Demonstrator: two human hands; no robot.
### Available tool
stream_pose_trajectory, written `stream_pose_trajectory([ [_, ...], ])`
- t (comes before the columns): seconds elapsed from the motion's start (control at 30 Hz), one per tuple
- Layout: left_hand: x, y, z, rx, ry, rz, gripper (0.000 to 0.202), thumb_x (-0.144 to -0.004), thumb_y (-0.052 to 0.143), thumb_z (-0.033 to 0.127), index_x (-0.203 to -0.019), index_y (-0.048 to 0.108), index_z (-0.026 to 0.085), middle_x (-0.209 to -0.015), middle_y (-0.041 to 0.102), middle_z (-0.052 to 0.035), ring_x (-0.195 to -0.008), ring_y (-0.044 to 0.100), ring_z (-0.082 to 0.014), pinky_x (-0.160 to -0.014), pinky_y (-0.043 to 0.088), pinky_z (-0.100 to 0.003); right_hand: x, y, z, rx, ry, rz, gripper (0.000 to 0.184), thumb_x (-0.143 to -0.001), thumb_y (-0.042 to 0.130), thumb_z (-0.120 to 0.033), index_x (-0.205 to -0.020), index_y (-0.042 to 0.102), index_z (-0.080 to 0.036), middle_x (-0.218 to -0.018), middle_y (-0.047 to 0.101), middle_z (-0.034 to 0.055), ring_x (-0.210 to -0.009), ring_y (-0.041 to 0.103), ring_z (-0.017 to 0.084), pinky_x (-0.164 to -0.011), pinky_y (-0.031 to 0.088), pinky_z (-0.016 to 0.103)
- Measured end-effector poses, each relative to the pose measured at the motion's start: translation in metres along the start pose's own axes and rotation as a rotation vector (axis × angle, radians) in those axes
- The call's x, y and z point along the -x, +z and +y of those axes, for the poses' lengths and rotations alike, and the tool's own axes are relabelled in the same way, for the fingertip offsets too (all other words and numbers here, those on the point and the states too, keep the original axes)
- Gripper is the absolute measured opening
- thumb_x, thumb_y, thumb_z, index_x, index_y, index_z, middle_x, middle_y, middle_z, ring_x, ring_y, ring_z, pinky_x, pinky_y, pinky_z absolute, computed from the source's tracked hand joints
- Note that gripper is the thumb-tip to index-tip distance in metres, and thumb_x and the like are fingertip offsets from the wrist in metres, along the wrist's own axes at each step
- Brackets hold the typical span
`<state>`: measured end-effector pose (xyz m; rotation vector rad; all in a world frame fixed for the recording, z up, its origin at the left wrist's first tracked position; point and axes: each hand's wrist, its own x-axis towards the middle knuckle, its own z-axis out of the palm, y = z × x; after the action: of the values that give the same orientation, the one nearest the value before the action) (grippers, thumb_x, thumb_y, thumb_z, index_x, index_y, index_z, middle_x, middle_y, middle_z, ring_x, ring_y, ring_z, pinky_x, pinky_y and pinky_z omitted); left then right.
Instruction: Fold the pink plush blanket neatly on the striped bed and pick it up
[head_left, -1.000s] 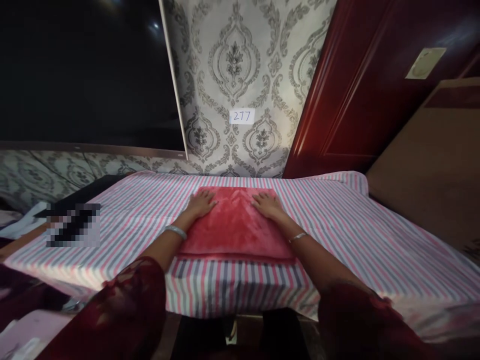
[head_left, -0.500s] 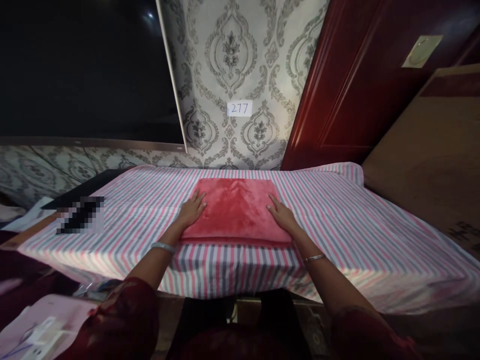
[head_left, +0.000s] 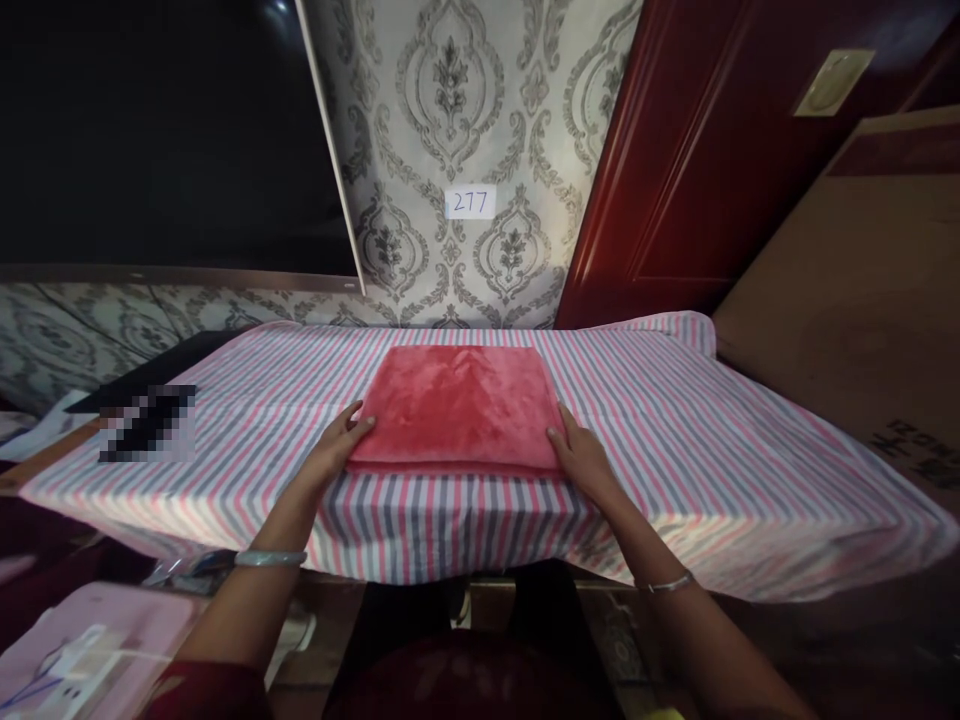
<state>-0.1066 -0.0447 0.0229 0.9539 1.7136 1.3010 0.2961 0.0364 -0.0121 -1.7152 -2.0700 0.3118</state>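
A folded red plush blanket [head_left: 457,410] lies flat on a striped tablecloth [head_left: 660,420], its folded layers showing at the front edge. My left hand [head_left: 336,448] grips its left side near the front corner, thumb on the top and fingers around the edge. On the opposite side my right hand [head_left: 585,455] has hold of the right edge in the same way, its thumb on the plush and its fingers partly hidden along the side. A bangle is on each wrist.
A large dark screen [head_left: 165,140] stands at the back left. To the right are a dark red door panel [head_left: 667,180] and a big cardboard box [head_left: 847,290]. A pixelated dark object [head_left: 148,424] lies on the table's left; a pink stool-like surface [head_left: 142,610] is below.
Both hands have slid from lying flat on top of the blanket outward to its left and right edges, thumbs now over the sides. The view has shifted slightly.
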Motion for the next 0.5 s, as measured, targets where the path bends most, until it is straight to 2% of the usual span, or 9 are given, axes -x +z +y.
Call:
stream_pose_trajectory([
  [0.1, -0.001, 0.002, 0.013, 0.090, -0.085, -0.065, 0.079, -0.093, 0.066, 0.035, -0.162, 0.031, 0.019, -0.135, 0.068, -0.0158, -0.104, 0.075, -0.0238, -0.088, 0.062, -0.032, -0.003, -0.002, -0.005, -0.045, 0.006, -0.017, 0.072, -0.100, 0.037, -0.045, -0.163, 0.029, -0.010, -0.119, 0.073, 0.0198, -0.109, 0.070, 0.037, -0.093, 0.052, 0.046],
  [0.2, -0.001, 0.001, 0.018, 0.142, -0.128, -0.113, 0.085, -0.091, 0.068, 0.037, -0.163, 0.027, 0.019, -0.136, 0.069, -0.0165, -0.110, 0.074, -0.0258, -0.093, 0.061, -0.035, -0.008, -0.002, -0.004, -0.198, -0.006, -0.011, 0.072, -0.097, 0.043, -0.045, -0.163, 0.030, -0.019, -0.139, 0.065, 0.0144, -0.119, 0.067, 0.034, -0.099, 0.053, 0.044],
  [0.3, 0.003, -0.003, 0.014, 0.145, -0.070, -0.140, 0.098, -0.084, 0.075, 0.042, -0.165, 0.021, 0.024, -0.137, 0.068, -0.0154, -0.112, 0.073, -0.0280, -0.096, 0.060, -0.038, -0.009, 0.002, 0.002, -0.321, -0.024, 0.023, 0.074, -0.096, 0.044, -0.046, -0.164, 0.027, -0.023, -0.155, 0.052, 0.0106, -0.133, 0.058, 0.032, -0.109, 0.049, 0.046],
  [0.37, 0.008, -0.007, 0.009, 0.113, -0.016, -0.164, 0.103, -0.083, 0.075, 0.046, -0.166, 0.016, 0.029, -0.144, 0.064, -0.0138, -0.118, 0.071, -0.0282, -0.100, 0.058, -0.040, -0.007, 0.005, 0.007, -0.376, -0.043, 0.040, 0.077, -0.096, 0.044, -0.049, -0.165, 0.023, -0.022, -0.159, 0.047, 0.0120, -0.138, 0.054, 0.031, -0.113, 0.046, 0.048],
  [0.5, 0.018, -0.016, 0.001, 0.058, 0.105, -0.215, 0.097, -0.085, 0.067, 0.059, -0.165, 0.020, 0.032, -0.156, 0.053, -0.0110, -0.135, 0.059, -0.0289, -0.110, 0.051, -0.041, 0.008, 0.007, 0.018, -0.420, -0.239, 0.097, 0.090, -0.093, 0.054, -0.057, -0.166, 0.017, -0.020, -0.165, 0.034, 0.0176, -0.150, 0.037, 0.032, -0.120, 0.035, 0.054],
])
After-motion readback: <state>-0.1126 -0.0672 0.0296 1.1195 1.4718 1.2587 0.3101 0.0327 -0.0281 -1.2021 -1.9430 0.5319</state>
